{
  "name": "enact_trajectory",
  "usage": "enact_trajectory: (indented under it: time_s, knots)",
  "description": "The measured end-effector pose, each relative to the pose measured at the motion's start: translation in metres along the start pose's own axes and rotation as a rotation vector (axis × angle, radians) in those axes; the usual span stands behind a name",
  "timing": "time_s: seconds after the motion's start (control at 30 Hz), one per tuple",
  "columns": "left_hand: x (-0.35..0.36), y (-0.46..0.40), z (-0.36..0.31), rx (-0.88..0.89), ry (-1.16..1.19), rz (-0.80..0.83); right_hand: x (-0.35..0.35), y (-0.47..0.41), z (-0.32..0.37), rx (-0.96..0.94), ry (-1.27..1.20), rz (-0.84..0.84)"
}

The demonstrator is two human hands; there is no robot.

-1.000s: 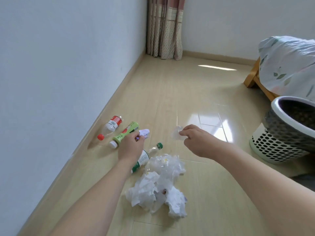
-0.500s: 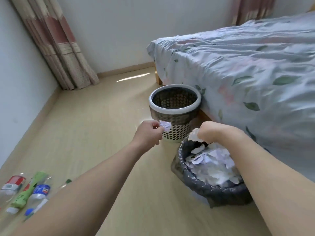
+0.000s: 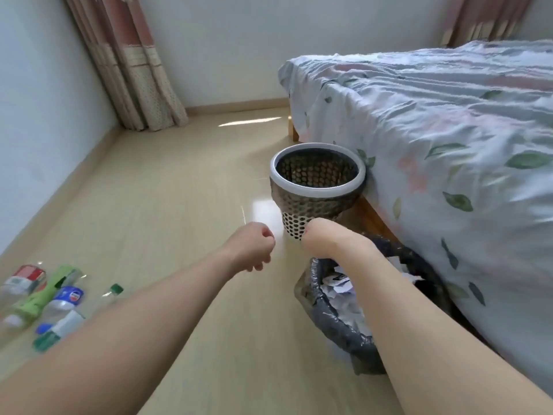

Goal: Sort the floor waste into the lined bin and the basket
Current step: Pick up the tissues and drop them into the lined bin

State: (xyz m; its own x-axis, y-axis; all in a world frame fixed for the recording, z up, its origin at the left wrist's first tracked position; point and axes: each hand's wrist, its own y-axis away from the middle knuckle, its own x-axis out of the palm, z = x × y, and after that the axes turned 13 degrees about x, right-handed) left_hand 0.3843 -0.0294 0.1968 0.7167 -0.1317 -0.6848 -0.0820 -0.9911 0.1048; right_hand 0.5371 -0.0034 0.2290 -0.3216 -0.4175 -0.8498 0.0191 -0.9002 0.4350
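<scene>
— pale wood floor (image 3: 167, 211) is running up to a curtain (image 3: 134, 70), and a bed (image 3: 434, 145) is sitting on the right. where are the containers?

— basket (image 3: 317, 187) is standing beside the bed; lined bin (image 3: 338, 327), holding paper scraps (image 3: 341, 283), is sitting just nearer.

— and the hands?

— left hand (image 3: 254, 247) is curling into a fist, holding nothing visible. right hand (image 3: 317, 238) is hanging over the bin, fingers hidden, so i can't tell. bottles (image 3: 45, 301) are lying far left.
</scene>
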Motion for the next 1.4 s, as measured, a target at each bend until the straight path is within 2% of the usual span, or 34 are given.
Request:
enact_trajectory:
  time_s: [0.23,0.37,0.5,0.6,0.7,0.87,1.0,1.07,1.2,1.33,1.4]
  knots:
    - [-0.124,0.106,0.157,-0.283,-0.057,-0.130,0.097,0.023,0.160,-0.291,0.097,0.120]
    - [-0.179,0.187,0.253,-0.432,-0.099,-0.130,0.167,0.045,0.239,-0.405,0.117,0.171]
    - [-0.198,0.250,0.342,-0.528,-0.174,-0.061,0.246,0.055,0.278,-0.351,0.139,0.264]
    - [-0.189,0.268,0.395,-0.556,-0.193,0.051,0.299,0.057,0.277,-0.257,0.212,0.323]
    - [-0.164,0.260,0.416,-0.511,-0.134,0.123,0.333,0.058,0.261,-0.167,0.238,0.374]
    - [-0.137,0.220,0.421,-0.420,-0.105,-0.030,0.368,0.053,0.253,-0.003,0.159,0.307]
    - [-0.135,0.208,0.434,-0.381,-0.166,-0.012,0.377,0.046,0.262,0.081,-0.056,0.246]
    - [-0.138,0.210,0.439,-0.380,-0.091,-0.037,0.377,0.044,0.273,0.097,-0.178,0.264]
    - [-0.137,0.215,0.448,-0.397,0.101,-0.112,0.380,0.036,0.294,0.093,-0.228,0.199]
    - [-0.125,0.216,0.444,-0.334,-0.023,0.017,0.376,0.034,0.304,0.105,-0.286,0.151]
    - [-0.120,0.213,0.441,-0.313,-0.119,0.021,0.373,0.038,0.305,0.073,-0.295,0.137]
